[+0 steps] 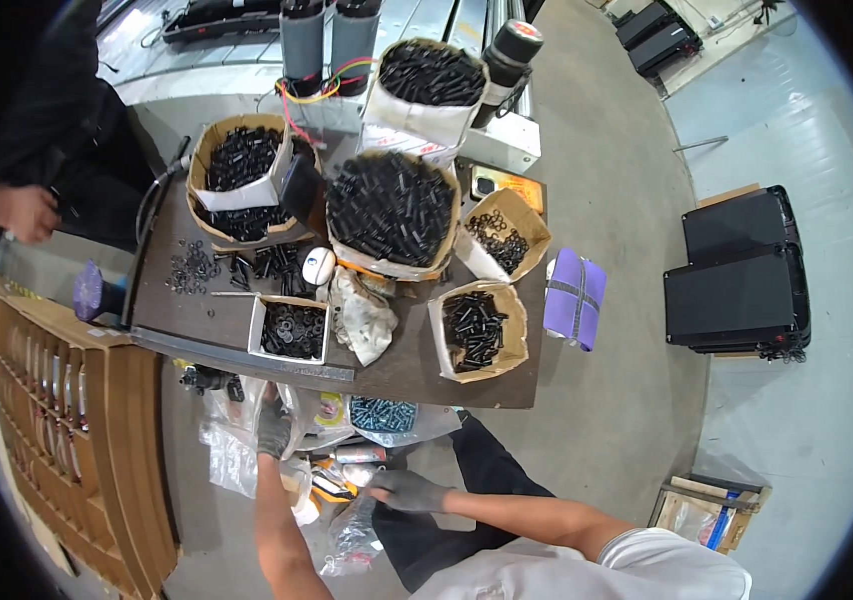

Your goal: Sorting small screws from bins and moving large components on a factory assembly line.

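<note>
My left hand (274,430), in a grey glove, reaches down among clear plastic bags (234,462) just below the table's front edge. Its fingertips are lost against the plastic. My right hand (412,492), also in a grey glove, is at my lap with its fingers curled; what they hold, if anything, I cannot make out. Below it lies a crumpled clear bag (355,528). Between my hands are a spray can (360,454) and a yellow-and-black item (332,483). An open bag of blue-green screws (384,414) lies beyond them.
The dark table (397,385) carries cut-open boxes of black cylindrical parts (392,210), a small box of black rings (293,331), a white rag (362,315) and a phone (507,188). A purple bundle (576,298) is to the right. At the left is another person's hand (32,213), above cardboard boxes (112,430).
</note>
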The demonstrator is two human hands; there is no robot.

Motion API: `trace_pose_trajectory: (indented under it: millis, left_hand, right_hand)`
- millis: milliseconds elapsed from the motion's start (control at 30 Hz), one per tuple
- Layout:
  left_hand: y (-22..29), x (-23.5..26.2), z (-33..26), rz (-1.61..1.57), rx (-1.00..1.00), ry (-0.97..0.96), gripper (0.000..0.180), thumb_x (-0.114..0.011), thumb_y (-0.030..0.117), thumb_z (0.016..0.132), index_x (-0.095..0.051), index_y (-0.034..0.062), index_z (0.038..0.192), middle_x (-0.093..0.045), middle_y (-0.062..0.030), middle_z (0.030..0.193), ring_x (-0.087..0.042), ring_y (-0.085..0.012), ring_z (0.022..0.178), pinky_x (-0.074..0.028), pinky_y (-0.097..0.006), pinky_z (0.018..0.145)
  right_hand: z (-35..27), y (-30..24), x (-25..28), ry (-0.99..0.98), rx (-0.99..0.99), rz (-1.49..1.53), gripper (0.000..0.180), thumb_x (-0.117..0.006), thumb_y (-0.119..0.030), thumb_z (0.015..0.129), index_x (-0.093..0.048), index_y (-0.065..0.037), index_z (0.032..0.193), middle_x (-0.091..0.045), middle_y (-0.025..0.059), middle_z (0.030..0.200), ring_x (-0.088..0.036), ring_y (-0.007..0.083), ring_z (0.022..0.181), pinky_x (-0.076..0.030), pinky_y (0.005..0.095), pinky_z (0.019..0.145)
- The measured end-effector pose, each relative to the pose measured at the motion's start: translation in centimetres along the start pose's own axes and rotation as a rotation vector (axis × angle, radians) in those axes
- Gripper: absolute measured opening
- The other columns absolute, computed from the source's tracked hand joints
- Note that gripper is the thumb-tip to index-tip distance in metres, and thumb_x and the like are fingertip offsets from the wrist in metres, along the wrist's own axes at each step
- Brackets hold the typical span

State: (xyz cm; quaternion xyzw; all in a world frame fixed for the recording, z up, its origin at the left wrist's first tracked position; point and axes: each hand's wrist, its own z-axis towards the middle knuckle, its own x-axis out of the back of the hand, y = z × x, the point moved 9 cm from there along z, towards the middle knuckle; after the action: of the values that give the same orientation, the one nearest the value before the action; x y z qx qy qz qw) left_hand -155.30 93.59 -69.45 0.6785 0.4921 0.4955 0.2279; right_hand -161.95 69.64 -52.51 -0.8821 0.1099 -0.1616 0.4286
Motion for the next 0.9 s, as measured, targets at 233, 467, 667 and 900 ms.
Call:
trace_pose_trajectory:
  millis: [233,467,667,900]
  left_hand:
    - [9.6,2.7,-22.2,-0.473,0.247,0.560,0.018,-0.060,0.011,0.088,-0.062,-0.0015,0.100,-0.064,-0.0038,0.092,-0.056,-0.0154,0.085,-0.047,-0.030,0.075]
    - [12.3,-16.6,-37.6,-0.739,0.588,0.517,0.023,-0.060,0.009,0.088,-0.059,-0.0033,0.108,-0.065,-0.0099,0.095,-0.064,-0.0174,0.077,-0.052,-0.029,0.067]
    - [20.1,-21.6,-36.9,-0.788,0.585,0.524,0.029,-0.061,0.012,0.089,-0.059,-0.0017,0.114,-0.066,-0.0111,0.098,-0.065,-0.0178,0.084,-0.052,-0.029,0.072]
    - [23.8,-21.6,-36.9,-0.913,0.507,0.719,0.026,-0.054,0.007,0.091,-0.056,-0.0018,0.115,-0.066,-0.0114,0.100,-0.064,-0.0160,0.088,-0.050,-0.027,0.078]
  right_hand:
    - [-16.1,-13.4,18.7,0.231,0.298,-0.343,0.020,-0.056,-0.018,0.090,-0.060,-0.005,0.104,-0.062,0.0149,0.097,-0.060,0.0303,0.093,-0.047,0.0383,0.083]
    - [-6.4,-5.4,32.9,0.449,0.081,-0.750,0.052,-0.061,-0.010,0.077,-0.049,-0.009,0.127,-0.046,0.0190,0.130,-0.051,0.0374,0.113,-0.045,0.0459,0.093]
    - [-4.8,-6.3,27.8,0.183,0.347,-1.034,0.048,-0.066,-0.019,0.071,-0.060,-0.018,0.119,-0.042,0.0058,0.142,-0.044,0.0340,0.126,-0.042,0.0446,0.100]
    - [-2.4,-5.4,28.9,0.244,0.353,-0.911,0.039,-0.063,-0.015,0.072,-0.062,-0.014,0.110,-0.053,0.0183,0.126,-0.054,0.0347,0.111,-0.045,0.0407,0.094]
